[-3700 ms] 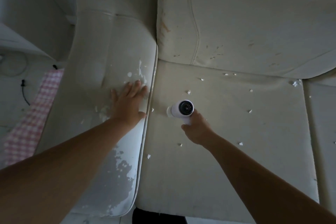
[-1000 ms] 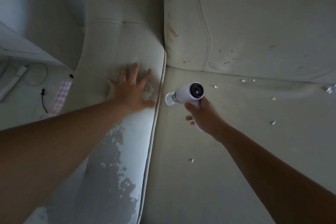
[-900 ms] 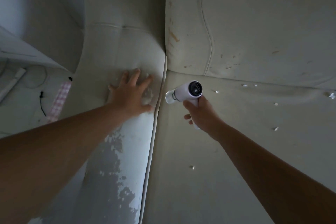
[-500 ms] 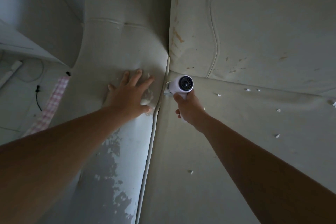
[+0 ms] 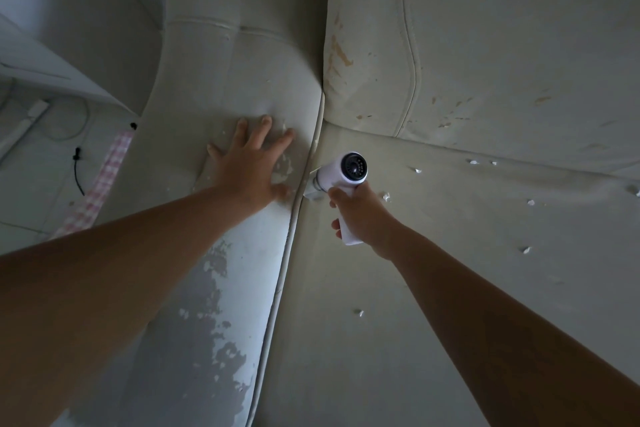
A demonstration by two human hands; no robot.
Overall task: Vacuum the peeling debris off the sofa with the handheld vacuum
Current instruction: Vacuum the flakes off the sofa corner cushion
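Note:
My right hand (image 5: 362, 218) grips the handle of a white handheld vacuum (image 5: 341, 173). Its nozzle points left into the seam between the sofa's seat cushion (image 5: 398, 322) and the armrest (image 5: 221, 288). My left hand (image 5: 247, 163) lies flat with spread fingers on the armrest, beside a patch of peeling white coating. Small white flakes (image 5: 360, 313) lie scattered on the seat, with more flakes (image 5: 528, 202) to the right near the backrest (image 5: 502, 45).
The armrest's coating is worn off in a large grey patch (image 5: 194, 350) near me. To the left, on the tiled floor, lie a pink checked cloth (image 5: 100, 187), a black cable (image 5: 77, 166) and a white power strip (image 5: 33, 114).
The vacuum has moved forward along the armrest seam toward the backrest corner, then back a little. My left hand has stayed pressed on the armrest.

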